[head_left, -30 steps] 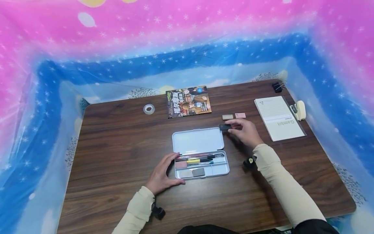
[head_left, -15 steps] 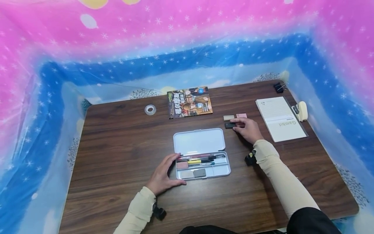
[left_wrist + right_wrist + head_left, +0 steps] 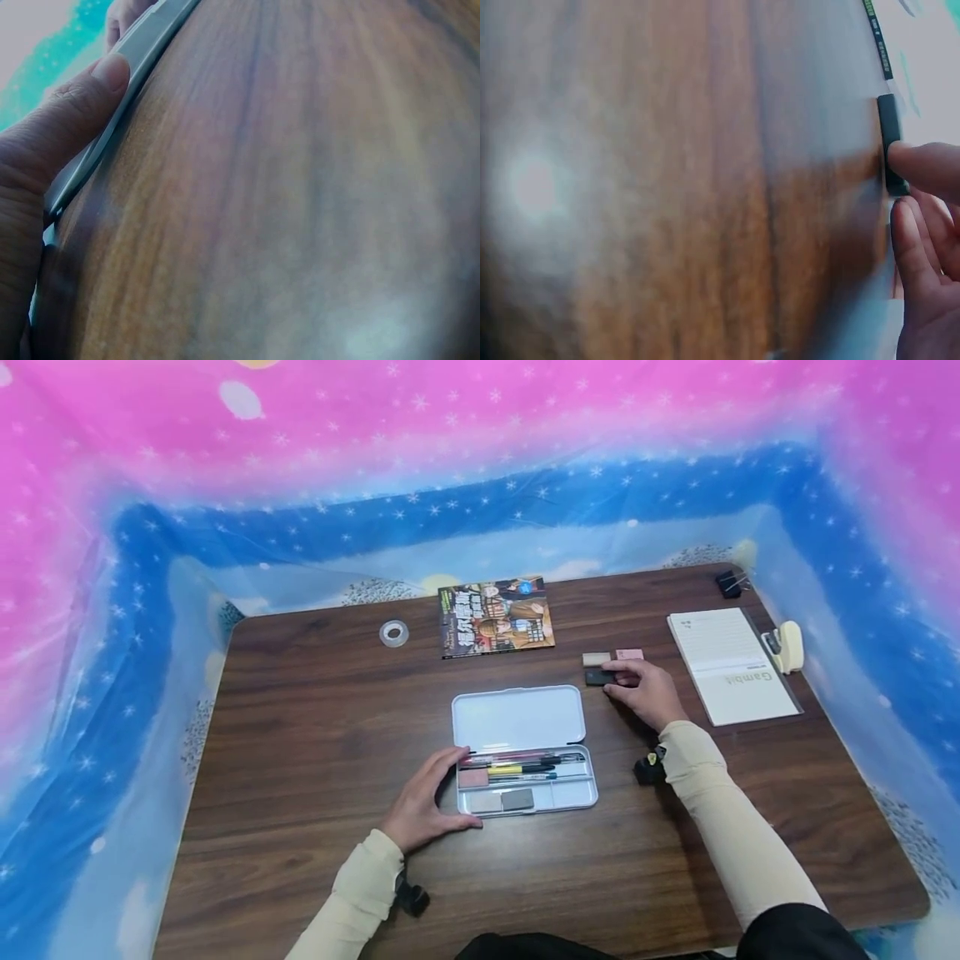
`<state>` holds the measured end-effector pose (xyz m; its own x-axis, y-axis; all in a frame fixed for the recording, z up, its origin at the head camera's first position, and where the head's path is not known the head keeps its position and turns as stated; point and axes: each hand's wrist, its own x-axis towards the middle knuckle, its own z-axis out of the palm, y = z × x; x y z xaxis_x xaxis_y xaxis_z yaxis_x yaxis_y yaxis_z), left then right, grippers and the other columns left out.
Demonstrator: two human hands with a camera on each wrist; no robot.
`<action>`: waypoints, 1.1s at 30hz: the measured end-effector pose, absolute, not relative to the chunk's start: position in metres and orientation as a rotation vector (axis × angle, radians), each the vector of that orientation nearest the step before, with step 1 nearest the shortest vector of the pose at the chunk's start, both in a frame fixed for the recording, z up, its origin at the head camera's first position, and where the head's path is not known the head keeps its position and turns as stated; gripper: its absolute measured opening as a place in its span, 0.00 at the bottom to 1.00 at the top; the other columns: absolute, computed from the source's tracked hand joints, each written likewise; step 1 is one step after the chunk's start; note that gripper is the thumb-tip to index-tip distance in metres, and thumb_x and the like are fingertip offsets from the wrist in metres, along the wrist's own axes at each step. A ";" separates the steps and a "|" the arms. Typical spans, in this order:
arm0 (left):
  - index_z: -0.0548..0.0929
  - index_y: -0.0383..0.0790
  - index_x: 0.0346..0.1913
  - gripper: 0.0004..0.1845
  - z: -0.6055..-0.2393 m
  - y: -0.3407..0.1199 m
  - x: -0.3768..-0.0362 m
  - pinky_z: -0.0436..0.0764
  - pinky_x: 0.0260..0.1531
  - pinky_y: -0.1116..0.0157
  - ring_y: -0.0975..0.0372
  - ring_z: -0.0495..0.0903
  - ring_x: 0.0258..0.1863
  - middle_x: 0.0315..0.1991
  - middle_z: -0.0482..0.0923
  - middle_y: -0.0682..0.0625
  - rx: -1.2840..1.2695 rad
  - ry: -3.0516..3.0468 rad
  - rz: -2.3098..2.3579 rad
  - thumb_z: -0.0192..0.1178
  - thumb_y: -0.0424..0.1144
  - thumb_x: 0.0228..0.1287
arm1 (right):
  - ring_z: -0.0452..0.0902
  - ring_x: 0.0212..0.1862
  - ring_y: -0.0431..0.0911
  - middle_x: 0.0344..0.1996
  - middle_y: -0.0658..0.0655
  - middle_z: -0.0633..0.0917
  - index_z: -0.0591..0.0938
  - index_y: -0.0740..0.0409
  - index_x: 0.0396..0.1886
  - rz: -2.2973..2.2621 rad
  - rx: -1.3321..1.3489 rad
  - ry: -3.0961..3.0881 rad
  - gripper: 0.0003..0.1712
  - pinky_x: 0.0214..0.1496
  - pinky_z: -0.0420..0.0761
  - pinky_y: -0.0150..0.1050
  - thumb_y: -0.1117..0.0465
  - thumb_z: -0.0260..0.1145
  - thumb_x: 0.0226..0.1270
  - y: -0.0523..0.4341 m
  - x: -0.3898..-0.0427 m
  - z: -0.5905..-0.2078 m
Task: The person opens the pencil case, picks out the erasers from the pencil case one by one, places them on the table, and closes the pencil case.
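1. Table [image 3: 337, 710]: dark wood grain. Pencil case near middle, booklet [image 3: 496, 617] far, notepad [image 3: 735, 667] to the right.
2. Pencil case [image 3: 517, 718]: lid folded back to the far side. Pens [image 3: 521, 769] in the far compartment; right part of the near compartment bare.
3. Your left hand [image 3: 426, 802]: clamped across the case's left end, thumb along the near edge, fingers at the far-left corner.
4. Your right hand [image 3: 651, 695]: beyond the case's right end, thumb and fingers together on the black block.
5. Black block [image 3: 597, 677]: just on the near side of the loose pale block [image 3: 596, 659]; contact between them unclear. Step in hand, by my reading: handling this block at the loose group. Next move calls for a controlled pinch or release without nudging its neighbours; direction not readable.
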<state>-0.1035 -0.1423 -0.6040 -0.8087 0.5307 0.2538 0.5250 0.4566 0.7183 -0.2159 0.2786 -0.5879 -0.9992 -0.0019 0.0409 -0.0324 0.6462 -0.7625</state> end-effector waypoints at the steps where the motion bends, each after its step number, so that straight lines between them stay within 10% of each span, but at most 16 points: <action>1: 0.66 0.42 0.79 0.60 -0.604 -0.142 -0.104 0.73 0.71 0.48 0.52 0.72 0.72 0.73 0.70 0.44 0.973 2.673 1.305 0.89 0.49 0.43 | 0.85 0.51 0.56 0.51 0.64 0.87 0.88 0.59 0.59 1.301 0.022 -2.798 0.19 0.55 0.84 0.45 0.66 0.76 0.68 0.278 -0.211 -0.585; 7: 0.66 0.39 0.79 0.59 -0.602 -0.138 -0.113 0.75 0.69 0.46 0.50 0.72 0.72 0.74 0.69 0.41 1.038 2.647 1.305 0.88 0.46 0.44 | 0.84 0.47 0.51 0.47 0.60 0.89 0.89 0.60 0.53 1.395 0.195 -2.610 0.16 0.49 0.82 0.28 0.69 0.77 0.66 0.240 -0.175 -0.560; 20: 0.67 0.38 0.79 0.59 -0.599 -0.140 -0.118 0.74 0.70 0.49 0.50 0.72 0.71 0.72 0.70 0.42 1.077 2.665 1.305 0.89 0.46 0.43 | 0.84 0.54 0.45 0.51 0.50 0.90 0.91 0.52 0.52 1.381 0.958 -2.695 0.15 0.59 0.85 0.44 0.65 0.78 0.66 0.117 -0.126 -0.559; 33: 0.67 0.40 0.79 0.58 -0.605 -0.147 -0.106 0.74 0.71 0.50 0.52 0.72 0.71 0.73 0.70 0.43 1.010 2.667 1.316 0.88 0.48 0.44 | 0.84 0.56 0.46 0.53 0.51 0.90 0.91 0.52 0.55 1.306 1.095 -2.834 0.16 0.60 0.84 0.47 0.62 0.76 0.69 0.098 -0.130 -0.574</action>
